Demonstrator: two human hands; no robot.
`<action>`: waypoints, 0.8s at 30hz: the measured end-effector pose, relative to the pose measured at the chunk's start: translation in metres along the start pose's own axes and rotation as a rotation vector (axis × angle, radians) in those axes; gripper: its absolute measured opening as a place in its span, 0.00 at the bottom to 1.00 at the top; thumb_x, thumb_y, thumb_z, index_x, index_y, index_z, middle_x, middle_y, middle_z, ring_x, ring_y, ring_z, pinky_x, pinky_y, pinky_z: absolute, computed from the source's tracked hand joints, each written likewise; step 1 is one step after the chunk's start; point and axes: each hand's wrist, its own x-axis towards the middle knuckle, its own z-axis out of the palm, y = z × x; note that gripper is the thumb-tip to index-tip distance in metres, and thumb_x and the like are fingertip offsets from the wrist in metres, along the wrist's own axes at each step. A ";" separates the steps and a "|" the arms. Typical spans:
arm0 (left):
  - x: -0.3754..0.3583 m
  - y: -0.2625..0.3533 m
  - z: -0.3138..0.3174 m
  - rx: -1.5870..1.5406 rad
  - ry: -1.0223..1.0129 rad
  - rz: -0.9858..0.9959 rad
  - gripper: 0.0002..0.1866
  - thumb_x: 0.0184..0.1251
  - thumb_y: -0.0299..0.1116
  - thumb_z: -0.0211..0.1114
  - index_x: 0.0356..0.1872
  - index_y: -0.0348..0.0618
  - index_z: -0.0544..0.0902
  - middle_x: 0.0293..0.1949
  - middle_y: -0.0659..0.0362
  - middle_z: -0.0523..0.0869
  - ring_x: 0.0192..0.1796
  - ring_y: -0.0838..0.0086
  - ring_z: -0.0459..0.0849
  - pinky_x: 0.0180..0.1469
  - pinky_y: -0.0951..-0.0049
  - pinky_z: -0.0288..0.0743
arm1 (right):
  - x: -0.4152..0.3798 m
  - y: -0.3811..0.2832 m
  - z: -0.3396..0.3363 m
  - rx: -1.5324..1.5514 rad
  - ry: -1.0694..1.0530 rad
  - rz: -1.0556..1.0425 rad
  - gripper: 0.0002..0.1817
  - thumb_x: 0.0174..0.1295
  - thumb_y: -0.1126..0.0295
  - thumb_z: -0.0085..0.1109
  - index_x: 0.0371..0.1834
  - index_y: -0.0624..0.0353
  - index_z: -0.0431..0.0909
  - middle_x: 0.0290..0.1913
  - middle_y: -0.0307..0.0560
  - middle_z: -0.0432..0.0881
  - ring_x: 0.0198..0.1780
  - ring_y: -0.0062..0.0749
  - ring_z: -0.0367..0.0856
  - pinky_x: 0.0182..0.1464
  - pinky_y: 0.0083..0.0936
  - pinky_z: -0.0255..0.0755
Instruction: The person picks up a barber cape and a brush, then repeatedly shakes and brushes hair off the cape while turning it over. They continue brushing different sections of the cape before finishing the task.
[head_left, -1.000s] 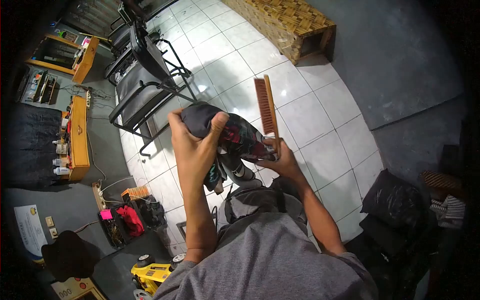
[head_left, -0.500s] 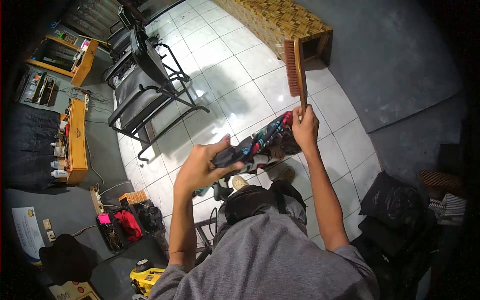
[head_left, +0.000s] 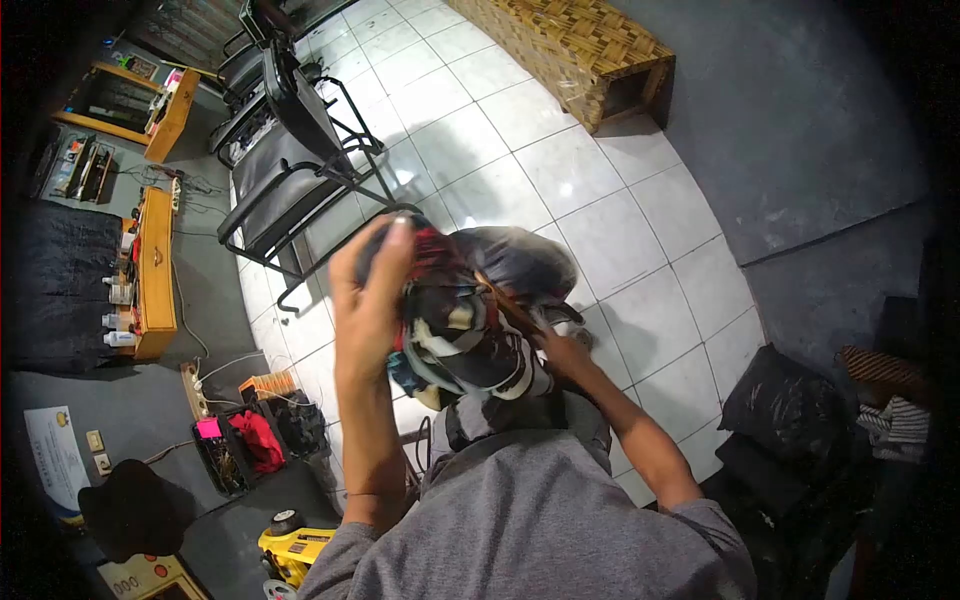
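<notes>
Two hands working a bunched patterned cloth (head_left: pixel 465 320) at chest height over white tiles.
Left hand (head_left: pixel 370 300) fingers clamp cloth's left side; right hand (head_left: pixel 565 352) closed on wooden brush (head_left: pixel 505 303), mostly buried in cloth. Black crate (head_left: pixel 250 445) on floor holds red fabric.

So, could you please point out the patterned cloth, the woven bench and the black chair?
patterned cloth (head_left: pixel 455 325), head view, on its bunched middle.
woven bench (head_left: pixel 570 45), head view, on its top surface.
black chair (head_left: pixel 275 180), head view, on its seat.
</notes>
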 end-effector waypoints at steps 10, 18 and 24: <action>0.004 0.015 -0.049 -0.082 0.155 -0.211 0.24 0.61 0.45 0.57 0.48 0.34 0.70 0.42 0.57 0.77 0.44 0.78 0.74 0.50 0.79 0.65 | 0.004 0.085 -0.016 0.298 0.350 0.301 0.31 0.64 0.49 0.28 0.25 0.67 0.73 0.21 0.57 0.74 0.27 0.45 0.76 0.29 0.39 0.68; -0.005 0.013 -0.021 0.054 0.105 -0.168 0.23 0.62 0.44 0.56 0.48 0.34 0.71 0.42 0.59 0.76 0.45 0.77 0.73 0.52 0.78 0.63 | -0.068 -0.115 -0.115 0.480 0.503 -0.561 0.20 0.65 0.57 0.37 0.30 0.64 0.70 0.18 0.39 0.67 0.24 0.23 0.66 0.24 0.22 0.61; 0.010 -0.015 -0.107 0.067 -0.098 0.003 0.29 0.64 0.54 0.45 0.49 0.36 0.71 0.44 0.57 0.77 0.47 0.74 0.75 0.49 0.73 0.69 | 0.006 -0.019 -0.033 0.285 -0.132 -0.206 0.23 0.59 0.50 0.43 0.34 0.60 0.76 0.29 0.51 0.77 0.31 0.37 0.76 0.34 0.31 0.68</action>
